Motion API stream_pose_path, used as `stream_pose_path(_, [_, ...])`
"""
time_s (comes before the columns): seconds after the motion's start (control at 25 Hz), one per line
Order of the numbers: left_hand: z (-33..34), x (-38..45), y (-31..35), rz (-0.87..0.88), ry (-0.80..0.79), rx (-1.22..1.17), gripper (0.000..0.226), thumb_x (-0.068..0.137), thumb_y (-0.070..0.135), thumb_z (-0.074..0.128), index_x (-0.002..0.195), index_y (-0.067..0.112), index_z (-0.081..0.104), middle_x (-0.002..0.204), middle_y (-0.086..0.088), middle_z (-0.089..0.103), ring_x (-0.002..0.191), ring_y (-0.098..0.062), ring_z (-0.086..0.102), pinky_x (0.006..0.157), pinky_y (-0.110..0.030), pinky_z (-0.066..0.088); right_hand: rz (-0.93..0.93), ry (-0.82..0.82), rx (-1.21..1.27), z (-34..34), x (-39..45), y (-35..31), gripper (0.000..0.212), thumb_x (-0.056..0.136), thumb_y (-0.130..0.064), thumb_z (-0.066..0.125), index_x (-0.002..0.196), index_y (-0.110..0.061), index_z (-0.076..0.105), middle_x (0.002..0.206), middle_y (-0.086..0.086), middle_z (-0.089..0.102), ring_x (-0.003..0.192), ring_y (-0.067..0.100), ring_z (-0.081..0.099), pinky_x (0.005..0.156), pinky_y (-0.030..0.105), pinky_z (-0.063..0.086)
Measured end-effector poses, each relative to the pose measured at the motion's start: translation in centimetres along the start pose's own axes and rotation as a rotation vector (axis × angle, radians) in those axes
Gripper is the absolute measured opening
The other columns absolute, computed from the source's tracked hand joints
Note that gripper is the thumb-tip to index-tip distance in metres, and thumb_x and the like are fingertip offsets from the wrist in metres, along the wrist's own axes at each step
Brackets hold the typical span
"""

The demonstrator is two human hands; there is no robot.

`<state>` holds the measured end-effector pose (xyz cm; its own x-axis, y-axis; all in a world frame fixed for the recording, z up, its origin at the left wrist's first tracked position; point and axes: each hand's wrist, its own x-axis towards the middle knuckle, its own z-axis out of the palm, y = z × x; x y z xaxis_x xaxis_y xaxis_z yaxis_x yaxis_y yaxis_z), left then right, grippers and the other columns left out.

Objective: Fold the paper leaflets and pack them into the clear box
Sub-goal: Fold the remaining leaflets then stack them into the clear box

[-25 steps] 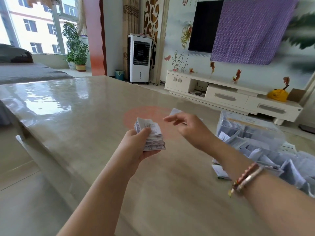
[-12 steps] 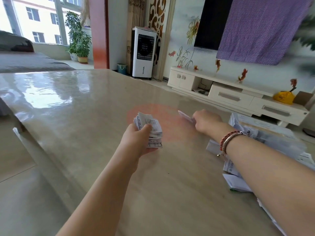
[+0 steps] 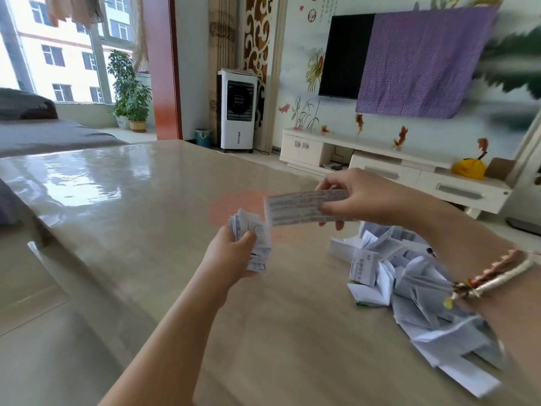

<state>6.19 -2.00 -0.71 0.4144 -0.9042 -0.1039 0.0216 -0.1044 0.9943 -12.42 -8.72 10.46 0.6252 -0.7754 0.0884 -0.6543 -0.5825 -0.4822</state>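
- The fingers [image 3: 330, 209] of the right hand [image 3: 363, 200] pinch one end of a long white printed paper leaflet [image 3: 295, 208]: thumb on the near face, the other fingers curled behind and over its top edge.
- The leaflet is held in the air above the table, its long axis running roughly from 3 o'clock to 9 o'clock, with the free end pointing toward 9 o'clock.
- The left hand [image 3: 231, 256] grips a thick stack of small folded white leaflets [image 3: 251, 241], thumb across the front and fingers wrapped behind; the stack stands nearly upright.
- The relation that matters: the leaflet's free end lies just beside the top of the stack, at about 1 o'clock from the left thumb, so the left hand is the nearer one to that end, though it is already full.
- Judging from this, the strip probably needs folding across its long axis before it can join the stack.
- At 4 o'clock from the hands, a loose heap of white unfolded and crumpled leaflets [image 3: 415, 282] lies on the glossy beige table [image 3: 146, 206], partly under the right forearm.
- The clear box cannot be made out with certainty; something pale shows at the heap's far edge, but it is too blurred to tell.
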Motion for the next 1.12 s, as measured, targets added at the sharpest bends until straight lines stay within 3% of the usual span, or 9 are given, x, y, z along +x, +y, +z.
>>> stream_pose_path(0.12, [1.1,-1.2,0.4,0.036,0.018,0.006,0.025,0.095,0.016,0.047,0.119,0.013,0.053,0.107,-0.013,0.065,0.088,-0.026,0.068,0.075,-0.044,0.059,0.000,0.391,-0.358,1.5,-1.1,0.1,0.006,0.087,-0.016,0.059,0.088,-0.019,0.054,0.079,-0.002,0.064,0.070,0.019,0.059,0.060,0.031,0.045])
stream_pose_path(0.28, [2.3,-2.0,0.6,0.059,-0.027,0.016,0.025,0.095,0.015,0.047,0.119,0.014,0.054,0.106,-0.014,0.066,0.090,-0.027,0.068,0.076,-0.046,0.059,-0.147,0.483,-0.459,3.5,-2.9,0.0,0.004,0.087,-0.018,0.059,0.085,-0.020,0.062,0.076,-0.001,0.061,0.072,0.022,0.058,0.057,0.027,0.038])
stream_pose_path(0.4, [2.8,-2.0,0.8,0.035,-0.028,-0.015,0.023,0.095,0.017,0.049,0.116,0.012,0.056,0.108,-0.016,0.066,0.091,-0.029,0.068,0.076,-0.046,0.059,-0.267,0.343,-0.280,3.8,-3.5,-0.1,0.006,0.085,-0.020,0.067,0.082,-0.016,0.071,0.073,-0.001,0.067,0.068,0.016,0.060,0.057,0.028,0.041])
stream_pose_path(0.56, [3.6,-2.3,1.3,0.027,-0.131,-0.047,0.021,0.097,0.020,0.049,0.115,0.012,0.056,0.108,-0.016,0.067,0.090,-0.026,0.068,0.074,-0.038,0.059,-0.266,0.159,-0.069,3.9,-3.5,0.3,0.006,0.083,-0.015,0.071,0.078,-0.013,0.074,0.071,0.002,0.069,0.068,0.014,0.062,0.060,0.026,0.045])
stream_pose_path(0.72, [3.6,-2.8,1.2,0.046,-0.301,-0.017,0.024,0.098,0.018,0.048,0.121,0.014,0.054,0.114,-0.015,0.066,0.089,-0.021,0.067,0.077,-0.036,0.059,-0.132,-0.098,0.083,2.9,-2.7,1.4,0.011,0.087,-0.014,0.069,0.097,-0.013,0.074,0.092,0.007,0.073,0.093,0.024,0.067,0.087,0.040,0.051])
stream_pose_path(0.84, [3.4,-3.2,1.3,0.077,-0.385,0.011,0.022,0.098,0.019,0.049,0.118,0.022,0.057,0.112,-0.010,0.068,0.090,-0.018,0.067,0.080,-0.035,0.058,-0.022,-0.152,0.137,2.2,-2.4,2.0,0.023,0.083,-0.019,0.074,0.103,-0.013,0.064,0.100,0.008,0.070,0.099,0.025,0.065,0.094,0.043,0.050])
stream_pose_path(0.92, [3.3,-3.4,1.4,0.092,-0.400,0.022,0.022,0.098,0.018,0.047,0.116,0.026,0.057,0.111,-0.008,0.068,0.094,-0.020,0.067,0.083,-0.037,0.058,0.062,-0.138,0.178,2.0,-2.2,2.1,0.038,0.078,-0.026,0.077,0.107,-0.015,0.055,0.094,0.006,0.070,0.090,0.024,0.065,0.085,0.036,0.053])
stream_pose_path(1.0, [3.3,-3.4,1.3,0.092,-0.405,0.035,0.025,0.099,0.017,0.046,0.120,0.025,0.056,0.112,-0.008,0.068,0.099,-0.022,0.067,0.084,-0.038,0.058,0.133,-0.143,0.164,2.1,-2.1,1.8,0.050,0.077,-0.033,0.077,0.115,-0.018,0.048,0.083,0.001,0.066,0.077,0.014,0.060,0.069,0.025,0.046])
stream_pose_path(1.12, [3.0,-3.4,1.3,0.071,-0.430,0.018,0.028,0.099,0.015,0.045,0.125,0.022,0.054,0.113,-0.009,0.068,0.100,-0.023,0.067,0.084,-0.039,0.057,0.198,-0.148,0.121,2.5,-1.7,1.8,0.061,0.076,-0.045,0.074,0.121,-0.020,0.042,0.079,-0.003,0.066,0.069,0.008,0.055,0.063,0.024,0.039])
